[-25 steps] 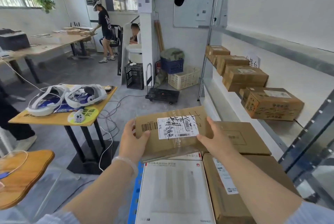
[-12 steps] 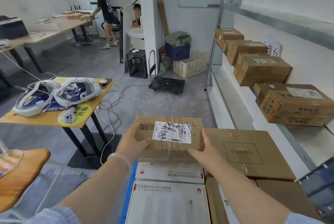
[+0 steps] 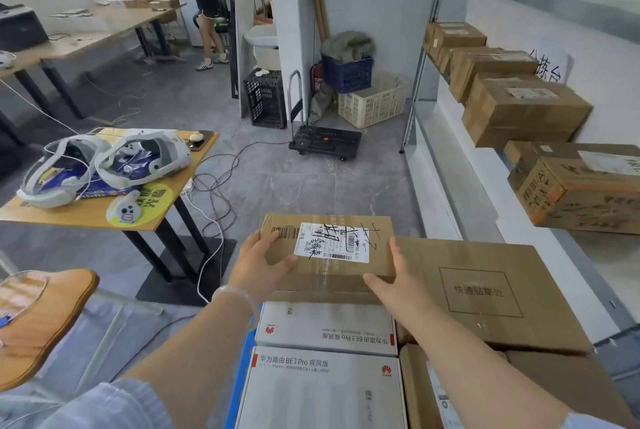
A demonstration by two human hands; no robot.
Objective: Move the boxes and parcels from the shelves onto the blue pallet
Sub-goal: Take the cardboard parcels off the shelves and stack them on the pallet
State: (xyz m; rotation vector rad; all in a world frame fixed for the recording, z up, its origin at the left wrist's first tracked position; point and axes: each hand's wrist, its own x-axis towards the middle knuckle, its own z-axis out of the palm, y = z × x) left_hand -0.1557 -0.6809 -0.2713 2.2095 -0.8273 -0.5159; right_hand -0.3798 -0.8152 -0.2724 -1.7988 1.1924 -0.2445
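I hold a small brown parcel with a white scribbled label between both hands. My left hand grips its left end and my right hand grips its near right corner. The parcel hangs low over the far end of the stack, beside a large flat brown box. Two white boxes lie below and nearer me. A sliver of the blue pallet shows at their left edge. Several brown boxes stand on the shelf at the right.
A yellow table with two headsets and a controller stands at the left, cables trailing on the floor beside it. A round wooden table is at the near left. A black trolley, crates and a person working at a bench lie beyond.
Both hands have lowered the parcel and carried it forward, from tilted up near me to level just above the stack's far end. My view has dipped downward.
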